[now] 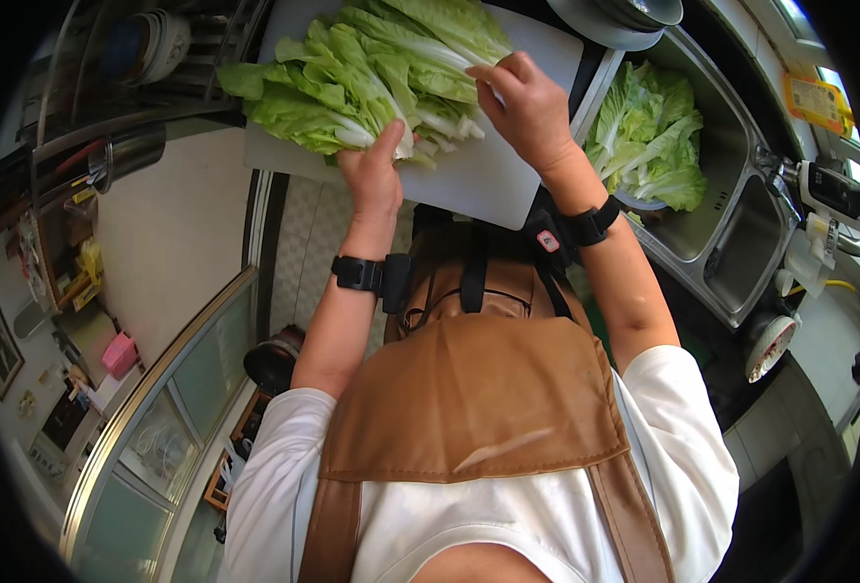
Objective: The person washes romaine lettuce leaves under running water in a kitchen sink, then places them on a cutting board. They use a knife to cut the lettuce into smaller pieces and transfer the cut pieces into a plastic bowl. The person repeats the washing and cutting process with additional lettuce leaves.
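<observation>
A pile of green lettuce leaves (pixel 393 65) lies on a white cutting board (pixel 503 171), their pale stem ends towards the board's near edge. My left hand (pixel 375 164) is closed around the stem end of some leaves at the pile's near side, thumb on top. Above the right part of the pile, my right hand (pixel 528 98) is bent with thumb and forefinger close together at a pale leaf rib; whether they pinch it is not clear. Both wrists wear black straps with small devices.
Right of the board, a steel double sink (pixel 740 248) holds more lettuce (pixel 652 138) in a container. Stacked metal bowls (pixel 623 18) stand by the sink's far end. A faucet (pixel 783 171) rises at its right, and a patterned bowl (pixel 771 348) sits nearer. A dark rack stands left.
</observation>
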Demonstrator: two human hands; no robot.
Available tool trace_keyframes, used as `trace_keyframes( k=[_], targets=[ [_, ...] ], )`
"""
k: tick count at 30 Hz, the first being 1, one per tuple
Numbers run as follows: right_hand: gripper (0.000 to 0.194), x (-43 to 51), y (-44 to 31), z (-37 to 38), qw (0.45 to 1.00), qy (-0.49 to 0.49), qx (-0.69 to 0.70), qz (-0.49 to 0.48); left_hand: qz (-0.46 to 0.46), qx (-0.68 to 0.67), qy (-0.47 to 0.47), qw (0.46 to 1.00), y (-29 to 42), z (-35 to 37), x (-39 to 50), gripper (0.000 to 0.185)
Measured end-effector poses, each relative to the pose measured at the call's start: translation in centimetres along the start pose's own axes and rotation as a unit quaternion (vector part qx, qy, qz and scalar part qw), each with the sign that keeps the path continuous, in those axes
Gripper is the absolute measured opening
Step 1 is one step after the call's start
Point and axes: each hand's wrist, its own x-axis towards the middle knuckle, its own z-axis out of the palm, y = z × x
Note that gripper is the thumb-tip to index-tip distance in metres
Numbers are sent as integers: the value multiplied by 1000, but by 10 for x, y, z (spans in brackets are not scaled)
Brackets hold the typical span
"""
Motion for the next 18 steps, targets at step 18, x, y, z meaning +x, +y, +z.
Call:
trace_keyframes(
  k=[18],
  targets=[
    [11, 2, -7, -6, 984, -106, 101, 100, -27, -8, 10, 1000, 8, 6, -1, 44]
  ],
)
